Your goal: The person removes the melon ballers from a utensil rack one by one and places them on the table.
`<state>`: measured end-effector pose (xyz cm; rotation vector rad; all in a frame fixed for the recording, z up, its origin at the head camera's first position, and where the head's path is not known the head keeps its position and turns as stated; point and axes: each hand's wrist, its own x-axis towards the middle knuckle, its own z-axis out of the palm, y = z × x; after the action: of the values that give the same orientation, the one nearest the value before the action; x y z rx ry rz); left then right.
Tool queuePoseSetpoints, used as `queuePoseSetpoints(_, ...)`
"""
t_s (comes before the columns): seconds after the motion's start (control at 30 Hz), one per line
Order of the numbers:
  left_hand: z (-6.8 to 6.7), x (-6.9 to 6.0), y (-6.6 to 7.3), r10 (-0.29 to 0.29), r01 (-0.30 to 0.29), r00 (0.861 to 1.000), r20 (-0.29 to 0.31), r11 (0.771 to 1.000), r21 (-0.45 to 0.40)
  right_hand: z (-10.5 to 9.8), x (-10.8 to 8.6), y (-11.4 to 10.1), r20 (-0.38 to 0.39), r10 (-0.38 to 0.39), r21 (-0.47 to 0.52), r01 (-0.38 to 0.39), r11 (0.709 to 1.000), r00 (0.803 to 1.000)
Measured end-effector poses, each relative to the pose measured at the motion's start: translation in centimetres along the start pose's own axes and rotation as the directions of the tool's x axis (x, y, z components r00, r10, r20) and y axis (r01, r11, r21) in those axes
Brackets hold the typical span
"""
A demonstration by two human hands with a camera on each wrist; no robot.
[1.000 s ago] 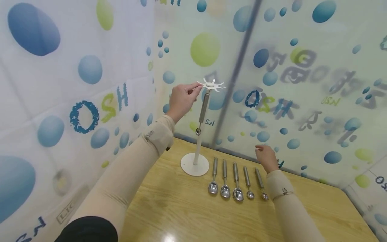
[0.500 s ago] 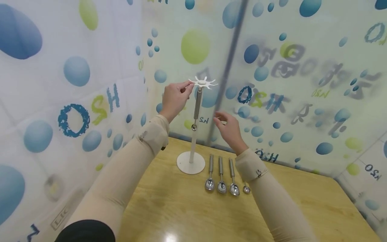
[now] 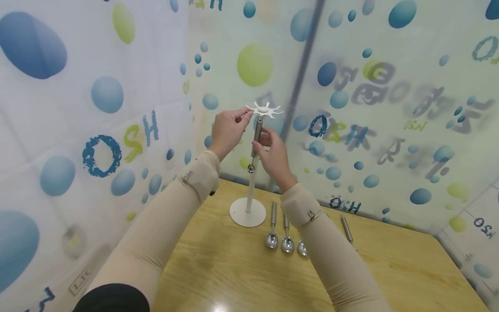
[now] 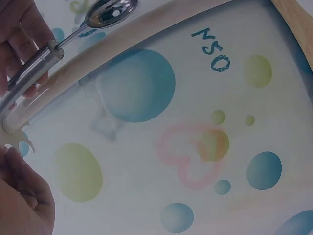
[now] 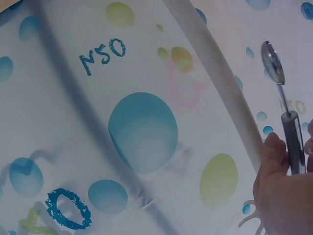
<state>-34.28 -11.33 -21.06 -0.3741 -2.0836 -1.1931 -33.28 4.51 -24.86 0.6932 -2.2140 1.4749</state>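
Note:
A small melon baller point(image 3: 257, 130) hangs bowl-down from the white star-shaped top point(image 3: 264, 109) of an upright stand. With fingertips and thumb, my left hand point(image 3: 228, 131) pinches one prong of that top at its left side. My right hand point(image 3: 275, 157) has its thumb in front of the melon baller's handle and its fingers behind, holding it below the hook. The right wrist view shows the handle of the melon baller point(image 5: 294, 139) between thumb and fingers. In the left wrist view, the left hand point(image 4: 27, 196) sits low at the edge, its fingertips partly hidden.
The stand's round white base point(image 3: 238, 215) rests on a wooden table point(image 3: 222, 268). Right of it lie several metal scoops, among them a left one point(image 3: 272, 239) and a middle one point(image 3: 287, 244). My right sleeve hides others. A handle point(image 3: 346, 229) shows beyond it. Patterned curtains enclose the table.
My right hand has moved left and up from above the scoops on the table to the hanging melon baller's handle. The left hand keeps its pinch on the stand's top.

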Motion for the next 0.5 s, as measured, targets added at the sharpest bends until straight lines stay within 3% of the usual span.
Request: queuePoseSetpoints(0.5,0.07,-0.18,0.08,0.020,-0.019,1.000,-0.016,0.999,0.036,0.06,-0.16,-0.39,-0.008,-0.011,0.023,0.012,1.000,1.000)
